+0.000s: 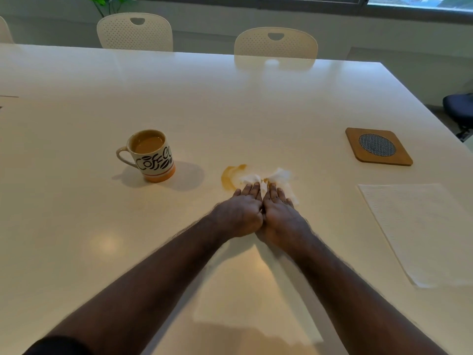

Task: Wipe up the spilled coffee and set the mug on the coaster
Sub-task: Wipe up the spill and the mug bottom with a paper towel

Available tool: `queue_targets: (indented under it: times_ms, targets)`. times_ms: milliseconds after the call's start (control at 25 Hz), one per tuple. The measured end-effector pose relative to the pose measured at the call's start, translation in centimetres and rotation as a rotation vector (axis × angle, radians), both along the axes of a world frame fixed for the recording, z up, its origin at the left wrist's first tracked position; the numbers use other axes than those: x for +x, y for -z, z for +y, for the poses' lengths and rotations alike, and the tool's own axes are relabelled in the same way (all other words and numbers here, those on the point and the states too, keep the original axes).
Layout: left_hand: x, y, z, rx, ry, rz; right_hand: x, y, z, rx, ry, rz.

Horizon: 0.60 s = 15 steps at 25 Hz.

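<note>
A cream mug (149, 156) with black lettering and an orange base stands upright at the left, part full of milky coffee. A brown coffee spill (229, 176) lies on the white table (256, 98) to its right. A crumpled white paper towel (277, 177) sits at the spill's right edge. My left hand (239, 212) and my right hand (280, 213) lie side by side, palms down, fingers pressing on the towel. A square wooden coaster (378, 146) with a round woven centre lies far right, with nothing on it.
A flat sheet of paper towel (419, 231) lies at the right near the table edge. Two cream chairs (135, 32) (276, 42) stand behind the far edge. A dark chair (459, 106) is off the right side.
</note>
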<state>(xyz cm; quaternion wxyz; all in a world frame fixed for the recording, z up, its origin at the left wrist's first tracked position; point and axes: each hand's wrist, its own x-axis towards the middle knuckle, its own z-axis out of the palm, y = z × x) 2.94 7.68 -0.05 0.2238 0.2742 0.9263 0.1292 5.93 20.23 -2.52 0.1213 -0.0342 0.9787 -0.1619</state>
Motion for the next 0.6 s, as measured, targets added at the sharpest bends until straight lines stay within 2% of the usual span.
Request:
queue_targets:
  times_ms: [360,600]
  targets:
    - [-5.4,-1.4,-0.2,-0.001,-0.128,-0.058,-5.3,-1.9,-1.2,-0.055,-0.021,-0.038]
    - [-6.0,-1.5,-2.4,-0.01,-0.212,-0.066,-7.2,-2.7,-3.4,0.001,-0.077,-0.089]
